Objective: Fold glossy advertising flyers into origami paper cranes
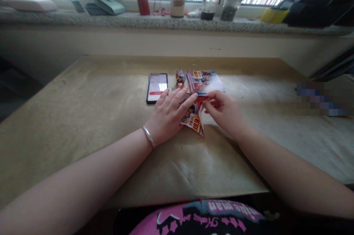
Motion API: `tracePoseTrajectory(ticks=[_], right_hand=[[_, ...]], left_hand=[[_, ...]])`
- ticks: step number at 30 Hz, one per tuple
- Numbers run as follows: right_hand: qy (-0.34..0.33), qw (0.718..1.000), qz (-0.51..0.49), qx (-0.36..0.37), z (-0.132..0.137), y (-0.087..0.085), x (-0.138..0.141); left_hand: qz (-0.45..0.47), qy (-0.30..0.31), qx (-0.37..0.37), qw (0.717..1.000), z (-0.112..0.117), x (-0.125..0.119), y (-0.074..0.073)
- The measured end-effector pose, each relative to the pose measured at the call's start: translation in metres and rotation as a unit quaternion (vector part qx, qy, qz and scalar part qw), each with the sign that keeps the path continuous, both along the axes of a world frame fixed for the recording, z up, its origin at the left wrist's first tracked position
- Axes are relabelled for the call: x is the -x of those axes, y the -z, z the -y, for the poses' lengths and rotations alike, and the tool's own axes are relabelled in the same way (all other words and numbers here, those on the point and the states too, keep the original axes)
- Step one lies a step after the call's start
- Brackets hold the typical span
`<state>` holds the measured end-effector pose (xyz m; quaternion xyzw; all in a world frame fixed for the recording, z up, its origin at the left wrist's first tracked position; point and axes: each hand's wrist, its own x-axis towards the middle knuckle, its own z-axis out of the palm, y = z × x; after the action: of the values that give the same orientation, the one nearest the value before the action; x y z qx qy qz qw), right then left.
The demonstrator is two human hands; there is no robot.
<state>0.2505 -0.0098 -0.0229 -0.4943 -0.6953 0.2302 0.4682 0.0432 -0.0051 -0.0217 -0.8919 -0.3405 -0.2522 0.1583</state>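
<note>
A colourful printed sheet of paper (194, 120), partly folded, with pointed corners and large printed numbers, lies on the table in front of me. My left hand (173, 111) rests flat over its left part, fingers stretched out and a silver bangle at the wrist. At the paper's right edge, my right hand (222, 109) pinches it between thumb and fingers. Part of the sheet is hidden under my left hand. Just beyond the fingertips stands a small folded paper piece (180, 78) with similar print. Beside it lies a stack of printed flyers (206, 81).
Left of the flyers lies a phone (157, 88) with its screen lit, close to my left fingertips. The pale yellow table (83, 117) meets a wall below a stone windowsill (155, 23). Bottles, including a red one (143, 4), line the sill. A blurred-out object (320, 98) lies far right.
</note>
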Motion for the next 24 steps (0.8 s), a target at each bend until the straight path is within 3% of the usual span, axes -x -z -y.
tracePoseTrajectory(ticks=[7,12,19,24], right_hand=[[0.035,0.986,-0.134,0.096,-0.016,0.006,-0.007],[0.077,0.973,-0.158,0.149,-0.021,0.008,-0.009],[0.013,0.981,-0.117,0.157,-0.016,0.006,-0.006],[-0.051,0.993,-0.069,0.085,-0.013,0.008,-0.008]], left_hand=[[-0.069,0.027,-0.096,0.993,0.002,0.000,0.001],[-0.092,0.065,-0.044,0.993,0.001,-0.003,-0.003],[-0.075,0.062,0.004,0.995,-0.001,0.000,-0.003],[-0.035,0.070,-0.016,0.997,-0.006,-0.001,-0.002]])
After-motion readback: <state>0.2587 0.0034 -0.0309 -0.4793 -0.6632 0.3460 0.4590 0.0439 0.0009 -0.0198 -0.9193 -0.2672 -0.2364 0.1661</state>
